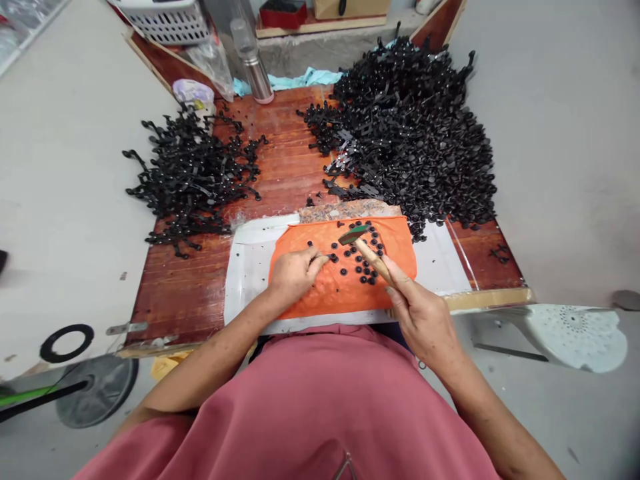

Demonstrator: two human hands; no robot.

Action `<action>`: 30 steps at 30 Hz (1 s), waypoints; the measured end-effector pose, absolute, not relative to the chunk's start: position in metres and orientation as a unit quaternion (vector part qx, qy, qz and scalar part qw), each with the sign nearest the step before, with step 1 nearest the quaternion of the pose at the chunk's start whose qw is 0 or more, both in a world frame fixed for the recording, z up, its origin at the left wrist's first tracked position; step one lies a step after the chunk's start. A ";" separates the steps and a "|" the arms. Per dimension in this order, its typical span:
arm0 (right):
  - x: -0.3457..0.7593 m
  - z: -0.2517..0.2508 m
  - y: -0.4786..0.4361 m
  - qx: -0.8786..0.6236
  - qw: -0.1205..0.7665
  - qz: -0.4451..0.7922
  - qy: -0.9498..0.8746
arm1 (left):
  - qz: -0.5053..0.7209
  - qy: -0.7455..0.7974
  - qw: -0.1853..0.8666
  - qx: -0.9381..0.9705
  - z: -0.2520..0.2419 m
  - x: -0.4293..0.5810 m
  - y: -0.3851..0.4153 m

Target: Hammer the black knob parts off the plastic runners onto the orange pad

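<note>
My left hand (296,272) is over the left part of an orange cloth (300,303), its thumb and forefinger pinched on a small black part (332,257) with a round end. In my right hand (420,313) is a hammer (373,259), gripped by its wooden handle. The hammer's green head (353,235) is above the cloth, up and to the right of my left fingertips. Several loose black round pieces (359,269) lie on the cloth under and around the hammer. Whether the hammer head touches anything, I cannot tell.
A large heap of black parts (415,133) covers the table's right side. To the left lies a smaller pile of longer black pieces (193,173). A metal flask (257,73) stands at the back, near a white basket (167,20). A pale stool (575,333) is at right.
</note>
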State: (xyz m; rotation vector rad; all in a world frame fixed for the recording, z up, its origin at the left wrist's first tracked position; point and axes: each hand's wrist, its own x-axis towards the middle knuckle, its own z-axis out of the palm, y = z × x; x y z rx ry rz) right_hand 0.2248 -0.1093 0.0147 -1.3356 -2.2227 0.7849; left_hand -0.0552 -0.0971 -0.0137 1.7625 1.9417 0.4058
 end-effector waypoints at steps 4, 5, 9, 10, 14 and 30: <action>0.227 0.015 -0.111 -0.493 0.214 0.272 -0.798 | 0.144 0.715 0.230 0.644 -0.015 -0.054 -0.099; 0.227 0.016 -0.112 -0.494 0.208 0.269 -0.800 | 0.150 0.715 0.232 0.642 -0.015 -0.054 -0.100; 0.228 0.018 -0.111 -0.497 0.199 0.273 -0.800 | 0.186 0.712 0.251 0.629 -0.015 -0.054 -0.102; 0.229 0.018 -0.110 -0.498 0.200 0.275 -0.798 | 0.192 0.711 0.255 0.627 -0.015 -0.055 -0.102; 0.231 0.014 -0.109 -0.502 0.205 0.267 -0.797 | 0.195 0.707 0.261 0.628 -0.015 -0.055 -0.100; 0.220 0.005 -0.118 -0.514 0.047 0.217 -0.828 | 0.176 0.711 0.260 0.629 -0.011 -0.057 -0.103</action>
